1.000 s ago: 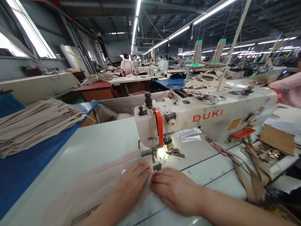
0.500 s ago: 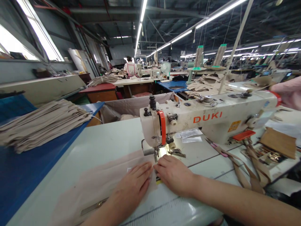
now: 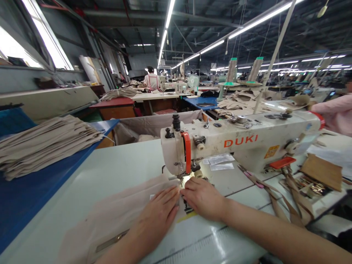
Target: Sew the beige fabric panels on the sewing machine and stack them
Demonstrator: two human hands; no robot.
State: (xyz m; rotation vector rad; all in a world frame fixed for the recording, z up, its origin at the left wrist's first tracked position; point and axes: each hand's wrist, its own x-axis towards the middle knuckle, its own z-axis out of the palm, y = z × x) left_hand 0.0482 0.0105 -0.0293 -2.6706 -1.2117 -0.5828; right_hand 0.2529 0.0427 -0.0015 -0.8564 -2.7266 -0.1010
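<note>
A pale beige fabric piece (image 3: 118, 205) lies on the sewing table, with its right edge at the needle area of the white sewing machine (image 3: 214, 143). My left hand (image 3: 159, 207) rests on this fabric with fingers stretched out together, just left of the needle. Close beside it, my right hand (image 3: 202, 196) has its fingers bent and pressed together at the fabric's edge, by the presser foot. The fingers partly hide the needle area, which a small lamp lights. A zipper-like metal strip (image 3: 111, 242) shows in the fabric near my left forearm.
Stacked beige fabric pieces (image 3: 52, 143) lie on a blue table (image 3: 41, 198) at left. Right of the machine are scissors (image 3: 249, 175), beige straps (image 3: 294, 198) and a tray of metal parts (image 3: 313, 187). Paper labels (image 3: 220, 161) lie behind the needle. A person in pink (image 3: 335, 112) is at right.
A grey part left of the needle has moved out of its earlier place. More of the dark plate shows below my right fingers. Both hands stay at the fabric, and the view has shifted slightly.
</note>
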